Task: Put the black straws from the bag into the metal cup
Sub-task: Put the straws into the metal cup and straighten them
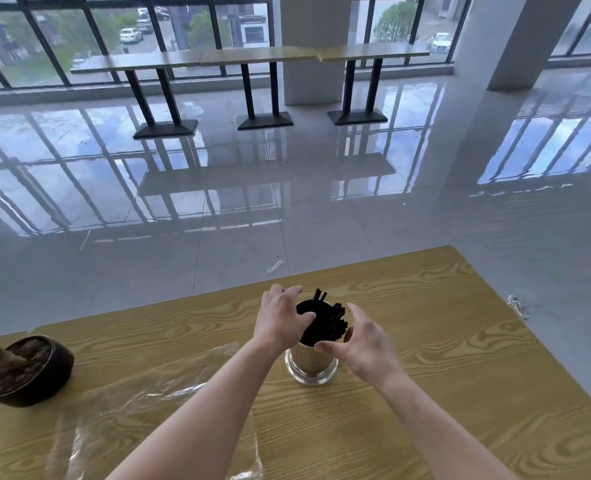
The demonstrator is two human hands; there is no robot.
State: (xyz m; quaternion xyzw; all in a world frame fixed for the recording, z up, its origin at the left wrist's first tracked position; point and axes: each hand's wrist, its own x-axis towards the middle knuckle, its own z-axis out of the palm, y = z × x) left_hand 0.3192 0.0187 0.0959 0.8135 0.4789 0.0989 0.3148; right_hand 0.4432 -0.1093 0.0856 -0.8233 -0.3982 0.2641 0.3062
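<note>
A shiny metal cup (310, 366) stands upright on the wooden table (460, 358). A bundle of black straws (327, 322) sticks out of its mouth, with two ends poking higher at the back. My left hand (282, 318) curls over the left side of the straws, fingers touching them. My right hand (363, 337) cups the right side near the rim, thumb toward the cup. A clear plastic bag (141, 407) lies flat and crumpled on the table to the left, under my left forearm.
A dark round pot (27, 372) with brown filling and a stubby stem sits at the table's left edge. A scrap of plastic (517, 306) lies at the table's right edge. Beyond the far edge is glossy tiled floor, with long tables by the windows.
</note>
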